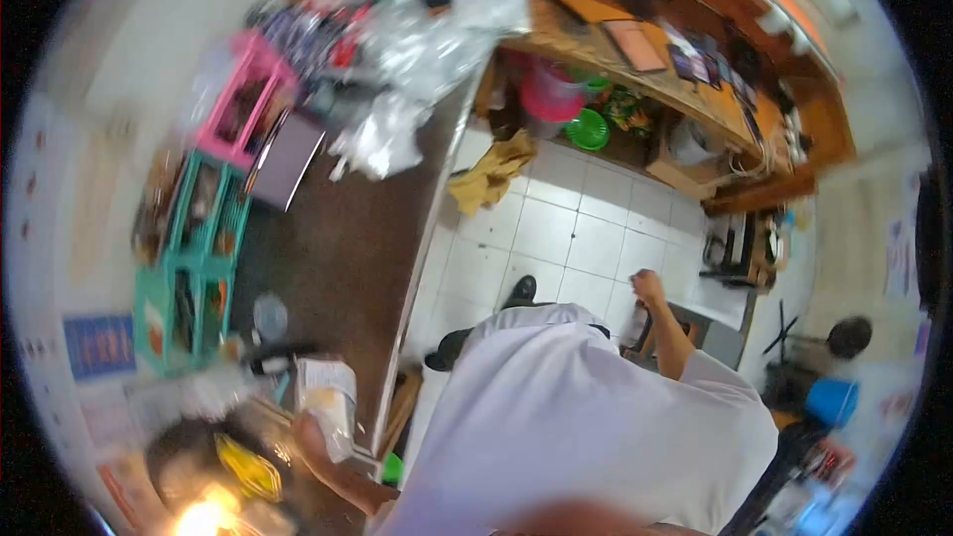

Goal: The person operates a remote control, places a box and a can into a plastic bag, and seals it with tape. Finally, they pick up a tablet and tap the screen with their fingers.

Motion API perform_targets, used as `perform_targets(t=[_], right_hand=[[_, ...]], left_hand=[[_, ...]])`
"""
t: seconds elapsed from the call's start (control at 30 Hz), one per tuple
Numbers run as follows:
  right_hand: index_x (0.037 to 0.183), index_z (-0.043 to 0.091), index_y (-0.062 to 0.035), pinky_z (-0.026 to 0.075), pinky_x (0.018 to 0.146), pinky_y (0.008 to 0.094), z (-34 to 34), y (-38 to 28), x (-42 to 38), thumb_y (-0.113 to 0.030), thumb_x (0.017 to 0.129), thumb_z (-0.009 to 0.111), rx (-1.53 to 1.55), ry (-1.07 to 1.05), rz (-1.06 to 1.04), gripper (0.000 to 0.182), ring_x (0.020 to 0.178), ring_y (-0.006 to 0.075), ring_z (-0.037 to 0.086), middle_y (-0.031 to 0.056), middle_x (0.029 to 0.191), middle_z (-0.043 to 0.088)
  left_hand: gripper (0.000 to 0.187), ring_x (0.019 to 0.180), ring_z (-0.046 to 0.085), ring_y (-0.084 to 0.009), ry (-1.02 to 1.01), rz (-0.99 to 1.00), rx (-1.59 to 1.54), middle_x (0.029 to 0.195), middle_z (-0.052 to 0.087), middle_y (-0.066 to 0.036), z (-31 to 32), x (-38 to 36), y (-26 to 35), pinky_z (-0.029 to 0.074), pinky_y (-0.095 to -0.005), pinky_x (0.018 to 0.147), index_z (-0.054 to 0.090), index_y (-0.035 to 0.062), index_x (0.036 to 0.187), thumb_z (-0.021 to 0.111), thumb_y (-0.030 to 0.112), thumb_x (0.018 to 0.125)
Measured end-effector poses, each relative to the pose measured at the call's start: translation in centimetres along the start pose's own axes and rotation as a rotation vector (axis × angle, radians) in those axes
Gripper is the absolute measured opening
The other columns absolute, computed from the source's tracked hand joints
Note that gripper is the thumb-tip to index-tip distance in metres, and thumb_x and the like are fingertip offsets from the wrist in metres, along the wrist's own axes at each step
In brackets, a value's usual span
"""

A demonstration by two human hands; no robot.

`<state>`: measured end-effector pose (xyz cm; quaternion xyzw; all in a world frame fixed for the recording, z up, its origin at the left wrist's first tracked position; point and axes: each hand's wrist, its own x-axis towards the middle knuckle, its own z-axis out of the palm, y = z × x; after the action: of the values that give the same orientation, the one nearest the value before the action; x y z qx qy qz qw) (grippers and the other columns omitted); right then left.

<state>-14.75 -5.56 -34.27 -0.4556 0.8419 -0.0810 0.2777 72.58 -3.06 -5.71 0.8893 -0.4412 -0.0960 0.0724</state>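
Note:
At the lower left, my left hand [312,439] is at a white plastic-wrapped packet [330,395] with a yellowish patch, above the near end of the dark counter. The thumb lies along its edge; the other fingers are mostly hidden by the packet. A clear round container [269,318] and a dark object [283,355] are close by on the counter. My right hand [647,288] hangs over the tiled floor at the right, its fingers curled. Whether they hold something small does not show.
Teal baskets [199,263] and a pink basket [243,104] line the counter [333,238]. A dark flat case [283,161] and plastic bags [382,134] lie farther along. A yellow-brown cloth [493,174] is on the floor. A bright flame or light [208,514] glows lower left.

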Motion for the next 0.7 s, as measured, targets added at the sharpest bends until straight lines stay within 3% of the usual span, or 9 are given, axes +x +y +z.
perform_targets(t=[0.03,0.17,0.27,0.37,0.43,0.5,0.57,0.63,0.7], right_hand=[[0.083,0.064,0.0040,0.046,0.039,0.0366,-1.0,3.5,0.7,-0.013,0.089,0.058,0.247,0.049,0.147,0.020,0.048,0.0228,0.062,0.0101,0.061,0.061],[0.083,0.062,0.0041,0.037,0.033,0.0340,-1.8,10.7,2.8,-0.011,0.089,0.057,0.713,0.259,0.450,0.017,0.040,0.0174,0.050,0.0067,0.057,0.053],[0.096,0.065,-0.0022,0.046,0.047,0.0288,-5.1,3.4,5.2,-0.016,0.091,0.058,0.997,0.117,0.490,0.017,0.058,0.0142,0.060,0.0060,0.074,0.063],[0.102,0.067,-0.0047,0.053,0.063,0.0280,-7.5,-2.0,9.3,-0.021,0.093,0.061,1.168,-0.058,0.365,0.019,0.073,0.0145,0.066,0.0053,0.085,0.068],[0.107,0.067,-0.0044,0.053,0.071,0.0283,-11.4,-7.3,12.1,-0.023,0.095,0.062,1.074,-0.138,0.313,0.023,0.082,0.0154,0.067,0.0054,0.092,0.068],[0.109,0.067,-0.0040,0.053,0.075,0.0288,-15.2,-9.6,15.5,-0.025,0.096,0.062,1.098,-0.148,0.201,0.025,0.087,0.0160,0.067,0.0059,0.096,0.069],[0.112,0.066,-0.0031,0.053,0.078,0.0295,-18.5,-9.9,18.8,-0.024,0.097,0.062,1.124,-0.153,0.104,0.026,0.092,0.0162,0.066,0.0065,0.098,0.069],[0.112,0.066,-0.0032,0.053,0.078,0.0298,-21.0,-8.2,21.8,-0.022,0.097,0.061,1.143,-0.022,0.174,0.025,0.090,0.0164,0.067,0.0065,0.098,0.069],[0.110,0.067,-0.0036,0.053,0.075,0.0289,-23.9,-6.0,23.9,-0.021,0.096,0.061,1.168,0.122,0.304,0.023,0.087,0.0159,0.067,0.0061,0.096,0.069]], left_hand=[[0.036,0.085,0.063,-0.0252,0.001,0.029,-0.091,0.092,0.065,-0.019,-0.3,-0.2,3.8,0.051,-0.0382,0.081,0.066,-0.0024,0.106,0.052,0.027,0.090],[0.037,0.094,0.062,-0.0230,-0.174,0.043,-0.764,0.103,0.064,-0.014,-0.7,-0.2,20.3,0.050,-0.0371,0.088,0.063,-0.0018,0.115,0.054,0.024,0.090],[0.032,0.102,0.063,-0.0211,-0.369,-0.037,-1.252,0.112,0.065,-0.010,1.5,3.7,36.0,0.050,-0.0367,0.092,0.063,-0.0009,0.117,0.057,0.017,0.091],[0.030,0.100,0.063,-0.0176,-0.603,0.157,-1.157,0.110,0.066,-0.010,4.7,6.0,53.8,0.051,-0.0348,0.086,0.065,-0.0019,0.112,0.052,0.021,0.097],[0.032,0.083,0.057,-0.0137,-0.434,0.482,-1.017,0.094,0.062,-0.005,13.0,11.3,62.0,0.045,-0.0304,0.073,0.069,-0.0002,0.106,0.050,0.025,0.098],[0.030,0.074,0.054,-0.0129,-0.488,0.780,-0.791,0.078,0.058,-0.004,15.1,12.9,72.7,0.043,-0.0303,0.067,0.069,0.0008,0.089,0.049,0.023,0.094],[0.031,0.066,0.054,-0.0149,-0.656,0.576,-0.912,0.070,0.058,-0.003,14.2,11.4,83.8,0.043,-0.0319,0.062,0.067,0.0019,0.080,0.049,0.024,0.092],[0.032,0.061,0.056,-0.0181,-0.601,0.683,-0.912,0.069,0.061,-0.007,17.5,14.0,92.6,0.044,-0.0338,0.059,0.067,0.0008,0.077,0.048,0.024,0.090],[0.033,0.063,0.058,-0.0196,-0.660,0.562,-0.882,0.071,0.063,-0.009,20.4,16.4,100.2,0.044,-0.0351,0.060,0.067,0.0000,0.077,0.047,0.023,0.089]])
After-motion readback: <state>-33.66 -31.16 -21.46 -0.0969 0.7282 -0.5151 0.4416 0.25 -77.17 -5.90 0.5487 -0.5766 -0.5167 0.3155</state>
